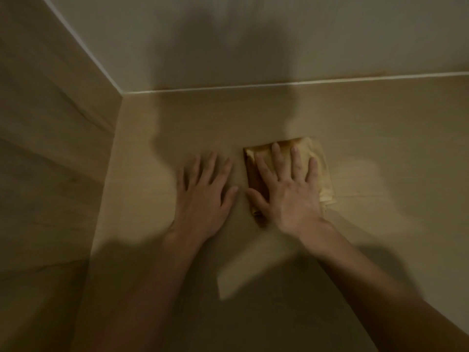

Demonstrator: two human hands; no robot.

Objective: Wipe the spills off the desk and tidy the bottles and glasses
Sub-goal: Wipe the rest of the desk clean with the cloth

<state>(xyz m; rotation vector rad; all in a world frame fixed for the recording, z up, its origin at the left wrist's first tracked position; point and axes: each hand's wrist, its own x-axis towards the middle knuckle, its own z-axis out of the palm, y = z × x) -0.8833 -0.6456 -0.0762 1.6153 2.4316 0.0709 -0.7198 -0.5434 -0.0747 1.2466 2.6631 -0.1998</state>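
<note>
While both hands lie flat with fingers spread, only the right hand (pixel 291 196) has anything under it: it presses palm-down on a folded yellow cloth (pixel 323 168) on the pale wood desk (pixel 393 148). The hand grips nothing; its fingers are apart and stretched out toward twelve o'clock, and the thumb points toward nine o'clock, over the cloth's near left corner. The cloth sits just right of the middle of the view. Its left strip and far edge look darker and browner than the rest, and its pale yellow right side sticks out from under the hand toward three o'clock, with layered folds showing at the near right corner.

At nine o'clock from the cloth, the left hand (pixel 203 196) rests open on the bare desk, palm down, fingers fanned toward twelve o'clock, holding nothing. Its thumb tip comes close to the right thumb, but a narrow gap of desk shows between them, and the left hand does not touch the cloth.

Both bare forearms run back toward six o'clock. Toward twelve o'clock the desk meets a plain light wall (pixel 253 34) along a thin white seam, and at nine o'clock a wood-grain side panel (pixel 50 148) closes off the corner. Soft shadows fall across the desk and wall. The picture is dim and slightly blurred, so I cannot tell whether any wet patch lies on the desk.
</note>
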